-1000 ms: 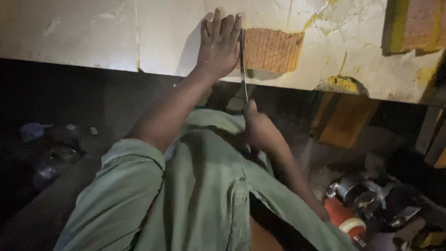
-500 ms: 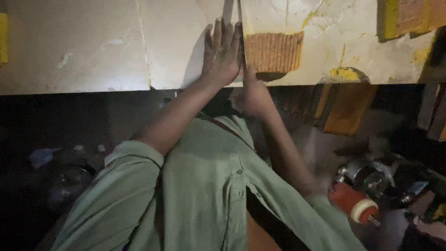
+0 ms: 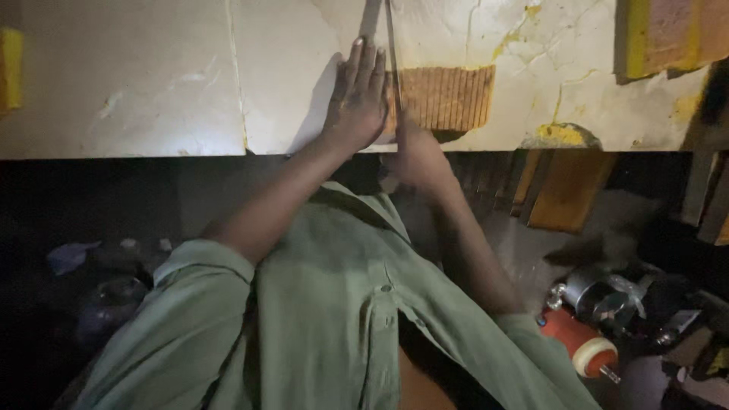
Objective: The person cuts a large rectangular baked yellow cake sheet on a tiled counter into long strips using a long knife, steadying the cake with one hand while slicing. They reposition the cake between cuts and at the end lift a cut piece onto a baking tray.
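head view: the left hand [image 3: 357, 99] lies flat on the pale cracked slab [image 3: 152, 83], fingers straight and pressed together, just beside a thin metal blade [image 3: 392, 53] that runs up the slab along the edge of a ribbed orange patch [image 3: 444, 97]. the right hand [image 3: 414, 156] is closed around the blade's lower end, below the slab's edge. to do this well, the flat palm should steady the slab while the blade is kept straight along the patch edge, fingertips kept clear of it.

Left hand [image 3: 357, 99] flat on slab [image 3: 152, 83], blade [image 3: 392, 53] just right; grinder [image 3: 592, 334] lower right.
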A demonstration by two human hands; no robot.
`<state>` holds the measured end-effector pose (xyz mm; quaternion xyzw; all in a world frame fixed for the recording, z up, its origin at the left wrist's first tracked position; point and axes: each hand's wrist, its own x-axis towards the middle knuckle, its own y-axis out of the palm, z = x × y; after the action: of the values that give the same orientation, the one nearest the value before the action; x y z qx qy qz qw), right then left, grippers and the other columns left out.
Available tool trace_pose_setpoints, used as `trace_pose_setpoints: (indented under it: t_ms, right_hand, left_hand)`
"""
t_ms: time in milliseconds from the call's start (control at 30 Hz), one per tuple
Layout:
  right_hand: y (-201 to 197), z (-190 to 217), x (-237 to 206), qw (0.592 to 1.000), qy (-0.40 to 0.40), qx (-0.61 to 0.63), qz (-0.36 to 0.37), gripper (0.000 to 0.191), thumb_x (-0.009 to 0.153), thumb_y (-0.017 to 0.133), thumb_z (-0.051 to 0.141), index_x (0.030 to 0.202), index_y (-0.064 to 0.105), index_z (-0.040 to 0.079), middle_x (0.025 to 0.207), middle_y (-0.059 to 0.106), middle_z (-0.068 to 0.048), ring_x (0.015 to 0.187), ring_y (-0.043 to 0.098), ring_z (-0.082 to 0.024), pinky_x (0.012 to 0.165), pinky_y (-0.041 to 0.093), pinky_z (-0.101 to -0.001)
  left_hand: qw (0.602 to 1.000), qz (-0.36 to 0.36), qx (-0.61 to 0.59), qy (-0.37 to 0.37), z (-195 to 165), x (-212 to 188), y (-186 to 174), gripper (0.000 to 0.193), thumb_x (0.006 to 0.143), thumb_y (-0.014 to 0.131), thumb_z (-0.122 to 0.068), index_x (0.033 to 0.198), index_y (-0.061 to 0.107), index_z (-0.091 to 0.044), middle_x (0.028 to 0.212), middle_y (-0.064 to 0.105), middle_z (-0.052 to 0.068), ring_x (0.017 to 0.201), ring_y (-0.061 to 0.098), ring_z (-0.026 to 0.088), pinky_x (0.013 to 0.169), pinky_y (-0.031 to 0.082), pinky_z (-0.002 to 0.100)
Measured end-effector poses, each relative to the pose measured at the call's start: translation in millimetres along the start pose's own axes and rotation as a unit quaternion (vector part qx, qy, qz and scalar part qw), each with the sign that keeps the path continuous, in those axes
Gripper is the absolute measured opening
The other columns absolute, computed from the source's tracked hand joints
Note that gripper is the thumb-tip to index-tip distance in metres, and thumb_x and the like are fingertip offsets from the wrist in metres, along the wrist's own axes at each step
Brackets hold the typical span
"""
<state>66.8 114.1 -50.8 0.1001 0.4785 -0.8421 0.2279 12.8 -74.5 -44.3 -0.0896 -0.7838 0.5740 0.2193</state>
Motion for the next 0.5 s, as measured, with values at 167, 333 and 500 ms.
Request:
trace_pose_setpoints:
  t_ms: [167,333,500]
  right_hand:
    - [-34.9,63.4,-21.8,0.99,-0.098,-0.017,-0.101,0.064,0.083,0.074,0.008,0.134,0.037,-0.001,0.106,0.066,-0.033,0.096,0.067,-0.051,0.081,0.055,-0.0527]
    - [-29.1,68.8,-117.4,0.995,0.031,0.036,0.083,0.061,0.091,0.067,0.016,0.135,0.031,-0.008,0.093,0.066,-0.032,0.08,0.064,-0.049,0.067,0.053,-0.054]
    - [21.3,26.4,-81.9,0.995,0.073,0.031,0.062,0.078,0.088,0.069,0.014,0.144,0.021,-0.013,0.093,0.068,-0.031,0.08,0.066,-0.049,0.068,0.053,-0.0539]
  left_hand:
    - [0.991,0.064,-0.109,-0.054,4.1,2.7,-0.1,0.066,0.107,0.051,-0.026,0.159,0.03,0.007,0.163,0.028,0.029,0.154,0.012,0.048,0.123,0.027,0.065]
    - [0.996,0.033,-0.075,-0.021,7.1,-4.1,15.0,0.066,0.112,0.051,-0.024,0.161,0.025,0.01,0.164,0.024,0.032,0.155,0.009,0.051,0.125,0.026,0.065]
    - [0.989,0.087,-0.109,-0.05,5.1,-7.9,21.5,0.075,0.103,0.054,-0.025,0.16,0.02,0.01,0.163,0.019,0.033,0.153,0.011,0.051,0.126,0.024,0.064]
